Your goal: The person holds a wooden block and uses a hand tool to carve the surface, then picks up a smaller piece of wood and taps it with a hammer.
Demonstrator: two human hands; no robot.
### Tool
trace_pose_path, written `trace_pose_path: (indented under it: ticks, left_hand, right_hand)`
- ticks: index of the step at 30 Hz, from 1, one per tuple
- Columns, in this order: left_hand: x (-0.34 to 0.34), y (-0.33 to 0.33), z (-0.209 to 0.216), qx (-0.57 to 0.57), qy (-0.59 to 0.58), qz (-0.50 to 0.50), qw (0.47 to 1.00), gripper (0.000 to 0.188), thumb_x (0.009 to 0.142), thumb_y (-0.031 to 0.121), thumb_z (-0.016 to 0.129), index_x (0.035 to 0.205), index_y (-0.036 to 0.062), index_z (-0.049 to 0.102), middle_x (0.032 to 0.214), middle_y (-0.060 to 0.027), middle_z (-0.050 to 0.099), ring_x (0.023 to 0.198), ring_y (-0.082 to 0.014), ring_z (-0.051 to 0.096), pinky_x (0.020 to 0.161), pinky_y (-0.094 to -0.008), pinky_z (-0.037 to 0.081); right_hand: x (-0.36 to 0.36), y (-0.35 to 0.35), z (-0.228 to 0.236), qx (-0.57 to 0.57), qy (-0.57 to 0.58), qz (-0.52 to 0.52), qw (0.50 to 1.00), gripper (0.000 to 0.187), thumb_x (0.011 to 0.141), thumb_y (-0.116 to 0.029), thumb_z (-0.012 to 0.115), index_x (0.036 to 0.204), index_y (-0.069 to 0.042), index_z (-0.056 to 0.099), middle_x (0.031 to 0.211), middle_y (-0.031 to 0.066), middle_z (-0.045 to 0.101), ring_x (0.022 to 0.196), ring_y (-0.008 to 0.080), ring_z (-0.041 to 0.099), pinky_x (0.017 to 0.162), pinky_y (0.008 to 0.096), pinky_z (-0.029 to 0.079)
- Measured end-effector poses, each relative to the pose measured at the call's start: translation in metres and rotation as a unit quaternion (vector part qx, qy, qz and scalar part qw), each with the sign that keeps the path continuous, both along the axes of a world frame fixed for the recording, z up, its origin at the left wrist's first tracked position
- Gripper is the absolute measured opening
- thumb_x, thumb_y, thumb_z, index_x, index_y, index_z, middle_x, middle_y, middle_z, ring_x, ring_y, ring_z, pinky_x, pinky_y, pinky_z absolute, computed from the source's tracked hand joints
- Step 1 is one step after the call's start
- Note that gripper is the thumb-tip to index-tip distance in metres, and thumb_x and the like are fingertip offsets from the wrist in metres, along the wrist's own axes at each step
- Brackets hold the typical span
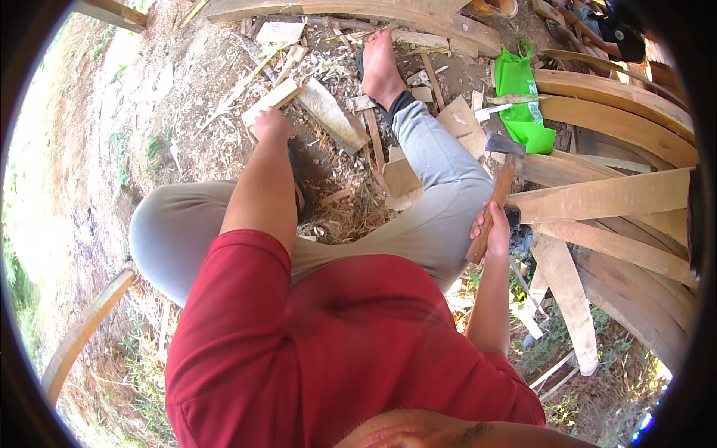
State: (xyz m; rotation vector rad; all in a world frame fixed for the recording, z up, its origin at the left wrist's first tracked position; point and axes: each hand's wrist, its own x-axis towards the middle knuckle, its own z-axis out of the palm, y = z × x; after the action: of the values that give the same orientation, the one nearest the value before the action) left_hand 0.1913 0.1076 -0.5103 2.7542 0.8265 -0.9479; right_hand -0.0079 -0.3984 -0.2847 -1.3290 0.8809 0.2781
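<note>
In my right hand [491, 230] is a hatchet, its wooden handle [500, 188] gripped near the lower end. The dark metal head [505, 145] points away from me, above my right leg. My left hand [270, 125] reaches down to the ground between my legs and closes on the near end of a short wooden block [278, 97]. Its fingertips are partly hidden from this angle. Beside that block, to the right, lies a thicker tapered piece of wood [333, 116] with a pale cut face.
Wood chips and offcuts [399, 183] litter the ground around my bare foot [382, 71]. Long curved timbers [605, 198] are piled on the right, near a green bag [521, 101]. A long beam [351, 9] crosses the far side. Another person [597, 33] is at the far right.
</note>
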Motion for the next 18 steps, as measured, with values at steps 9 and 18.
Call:
trace_pose_path:
  ticks: [9,18]
  left_hand:
    - [0.043,0.037,-0.022,0.017,-0.02,-0.047,0.999,0.048,0.095,0.022,0.066,0.14,0.0114,0.055,0.141,-0.0138,0.061,0.13,-0.0325,0.061,0.106,-0.0449,0.052]
    - [0.042,0.028,0.01,-0.013,0.012,-0.067,0.998,0.047,0.088,0.033,0.072,0.129,0.0099,0.07,0.135,-0.0122,0.068,0.126,-0.0287,0.065,0.104,-0.0413,0.054]
  right_hand:
    - [0.033,-0.013,-0.012,-0.003,0.025,0.059,0.998,0.032,0.11,-0.04,0.052,0.115,-0.008,0.049,0.072,0.0054,0.052,0.049,0.0186,0.052,0.046,0.0372,0.048]
    - [0.037,-0.018,-0.019,-0.021,0.041,0.071,0.996,0.034,0.11,-0.043,0.049,0.114,-0.009,0.05,0.07,0.0048,0.052,0.048,0.0171,0.051,0.045,0.0357,0.048]
